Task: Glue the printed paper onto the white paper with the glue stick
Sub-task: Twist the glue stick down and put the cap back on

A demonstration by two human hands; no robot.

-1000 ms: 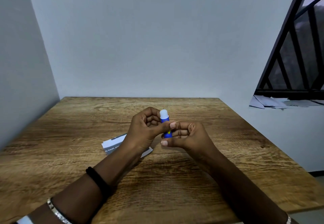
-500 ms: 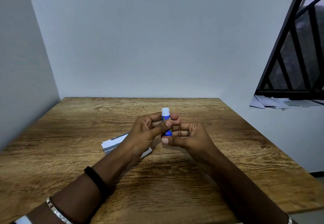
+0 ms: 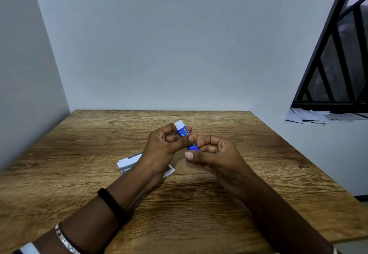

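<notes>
1. the left hand (image 3: 163,146) has its fingers (image 3: 173,137) curled round the upper half of the glue stick (image 3: 184,132), with the thumb pressed across the front of the blue barrel, so this hand is gripping it.
2. the right hand (image 3: 215,154) pinches the lower end of the same glue stick between its thumb and the curled fingers (image 3: 207,141); the remaining fingers are folded loosely toward the palm.
3. the glue stick is tilted, its white end rising above the left fingers and leaning away from the person, its blue base tucked among the right fingers. whether that white end is a cap or a knob cannot be told.
4. both hands are raised off the worktop (image 3: 258,154), knuckles facing away, palms turned partly toward each other, the two thumbs close together at the barrel.
5. both forearms reach in from the near edge and converge at the stick; the left wrist carries a black band (image 3: 111,204) and, further back, a silver bracelet (image 3: 65,239).
6. beneath and just nearer than the left hand, the printed paper (image 3: 127,163) lies flat on the worktop, mostly hidden by the wrist, with a grey strip of lettering showing at its left side and a white corner showing on the other side of the wrist.
7. far to the right of the right fingers, beyond the worktop, loose sheets (image 3: 310,115) lie on a ledge under a dark window frame (image 3: 326,50).
</notes>
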